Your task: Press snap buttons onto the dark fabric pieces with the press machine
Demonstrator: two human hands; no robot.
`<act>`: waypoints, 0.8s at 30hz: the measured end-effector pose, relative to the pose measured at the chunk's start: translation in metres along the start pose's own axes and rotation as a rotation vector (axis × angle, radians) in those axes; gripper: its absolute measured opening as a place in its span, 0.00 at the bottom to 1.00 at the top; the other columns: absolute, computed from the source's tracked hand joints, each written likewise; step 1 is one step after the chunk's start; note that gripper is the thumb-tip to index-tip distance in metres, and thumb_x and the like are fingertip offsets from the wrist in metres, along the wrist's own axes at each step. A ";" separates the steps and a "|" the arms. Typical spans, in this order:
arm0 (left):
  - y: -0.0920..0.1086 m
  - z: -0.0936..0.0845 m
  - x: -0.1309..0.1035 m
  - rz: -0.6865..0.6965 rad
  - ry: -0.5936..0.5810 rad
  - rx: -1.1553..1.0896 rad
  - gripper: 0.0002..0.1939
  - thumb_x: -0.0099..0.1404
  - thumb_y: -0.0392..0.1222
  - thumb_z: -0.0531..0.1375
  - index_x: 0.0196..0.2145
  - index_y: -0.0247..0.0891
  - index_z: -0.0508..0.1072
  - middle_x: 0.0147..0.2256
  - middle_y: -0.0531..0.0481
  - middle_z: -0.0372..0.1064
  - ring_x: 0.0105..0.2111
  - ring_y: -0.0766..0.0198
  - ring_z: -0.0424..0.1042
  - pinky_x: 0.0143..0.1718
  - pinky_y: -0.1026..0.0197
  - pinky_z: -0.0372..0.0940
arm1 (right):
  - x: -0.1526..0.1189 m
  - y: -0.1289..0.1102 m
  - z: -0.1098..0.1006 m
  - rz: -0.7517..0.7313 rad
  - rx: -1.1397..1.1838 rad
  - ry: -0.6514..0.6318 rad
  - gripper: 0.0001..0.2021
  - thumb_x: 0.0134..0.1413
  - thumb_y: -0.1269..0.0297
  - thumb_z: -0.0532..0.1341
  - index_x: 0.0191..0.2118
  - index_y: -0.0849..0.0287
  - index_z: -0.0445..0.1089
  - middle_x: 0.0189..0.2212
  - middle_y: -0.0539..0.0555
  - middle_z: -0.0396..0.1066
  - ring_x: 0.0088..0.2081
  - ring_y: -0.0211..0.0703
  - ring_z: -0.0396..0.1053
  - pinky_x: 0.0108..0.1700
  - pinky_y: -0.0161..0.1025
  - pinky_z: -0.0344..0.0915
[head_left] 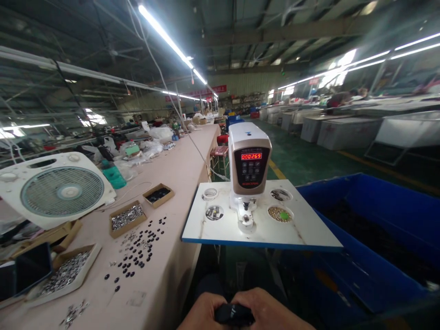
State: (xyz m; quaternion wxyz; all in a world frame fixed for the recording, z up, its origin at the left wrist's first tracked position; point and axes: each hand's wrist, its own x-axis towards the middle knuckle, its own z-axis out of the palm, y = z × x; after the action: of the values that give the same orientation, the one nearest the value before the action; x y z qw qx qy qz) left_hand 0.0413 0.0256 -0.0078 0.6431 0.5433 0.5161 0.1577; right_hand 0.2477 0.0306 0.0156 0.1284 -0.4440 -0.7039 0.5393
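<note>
At the bottom of the head view, my left hand (207, 311) and my right hand (263, 309) meet around a small black item (234, 314) with faint pale marks on it. Both hands are closed on it, thumbs toward each other; the lower fingers are out of frame, and its kind is not clear. In front of them stands a white snap-press machine (250, 137) with a red display reading 000269. Its white table (220, 233) has round wells; one holds brass-coloured rings (275, 213) and a green piece, another small metal parts (215, 212).
Left, a long table (154, 293) carries loose black caps (140, 263), boxes of metal parts (128, 217), a box of black parts (158, 196), a white fan (65, 190) and a phone-like dark device (33, 267). A blue bin (388, 201) with dark contents stands right.
</note>
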 end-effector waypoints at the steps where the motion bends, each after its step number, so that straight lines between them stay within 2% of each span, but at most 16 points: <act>1: 0.007 -0.001 0.003 0.031 -0.007 0.042 0.10 0.51 0.39 0.69 0.23 0.33 0.72 0.23 0.58 0.62 0.27 0.68 0.62 0.25 0.66 0.52 | -0.001 0.001 -0.004 0.004 0.027 0.010 0.05 0.48 0.63 0.66 0.28 0.59 0.72 0.23 0.43 0.65 0.27 0.34 0.62 0.26 0.30 0.53; 3: 0.021 -0.003 0.008 0.103 -0.019 0.141 0.09 0.52 0.39 0.66 0.22 0.33 0.69 0.21 0.58 0.57 0.25 0.71 0.55 0.23 0.65 0.46 | -0.003 0.002 -0.015 -0.018 0.055 0.042 0.07 0.48 0.67 0.64 0.24 0.60 0.67 0.21 0.43 0.60 0.26 0.33 0.58 0.26 0.30 0.51; 5: 0.034 -0.006 0.015 0.165 -0.026 0.223 0.11 0.53 0.41 0.65 0.22 0.34 0.68 0.21 0.58 0.54 0.24 0.71 0.51 0.22 0.64 0.43 | -0.004 0.002 -0.026 -0.032 0.064 0.080 0.07 0.48 0.69 0.63 0.23 0.60 0.65 0.21 0.43 0.58 0.27 0.33 0.57 0.27 0.31 0.51; 11: 0.062 -0.018 0.057 0.202 -0.118 0.195 0.18 0.52 0.49 0.67 0.23 0.35 0.65 0.21 0.58 0.51 0.23 0.71 0.48 0.22 0.65 0.43 | 0.004 0.013 -0.058 0.006 0.068 0.221 0.04 0.50 0.65 0.63 0.30 0.60 0.73 0.25 0.46 0.67 0.31 0.38 0.63 0.32 0.33 0.55; 14: 0.074 -0.022 0.077 0.183 -0.165 0.155 0.18 0.52 0.50 0.68 0.23 0.36 0.65 0.21 0.59 0.52 0.22 0.72 0.48 0.22 0.64 0.42 | 0.008 0.018 -0.076 -0.003 0.093 0.223 0.08 0.52 0.61 0.63 0.32 0.61 0.74 0.25 0.47 0.68 0.31 0.40 0.63 0.33 0.34 0.56; 18: 0.092 -0.027 0.099 0.133 -0.177 0.085 0.18 0.50 0.49 0.69 0.23 0.35 0.68 0.20 0.59 0.55 0.22 0.72 0.49 0.23 0.64 0.43 | 0.018 0.018 -0.097 -0.008 0.082 0.259 0.17 0.58 0.50 0.59 0.30 0.60 0.72 0.25 0.48 0.68 0.29 0.40 0.63 0.32 0.35 0.55; 24: 0.107 -0.037 0.131 0.074 -0.200 0.047 0.14 0.48 0.46 0.66 0.30 0.33 0.75 0.22 0.56 0.65 0.22 0.69 0.58 0.27 0.64 0.52 | 0.047 0.033 -0.120 0.009 -0.037 0.335 0.14 0.60 0.55 0.59 0.30 0.58 0.72 0.27 0.49 0.74 0.32 0.44 0.68 0.34 0.36 0.58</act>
State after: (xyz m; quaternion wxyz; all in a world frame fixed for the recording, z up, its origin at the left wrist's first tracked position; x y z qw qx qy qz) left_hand 0.1033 0.1843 0.0239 0.6720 0.5900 0.4326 0.1144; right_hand 0.3160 0.1452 0.0194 0.2334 -0.5330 -0.6805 0.4454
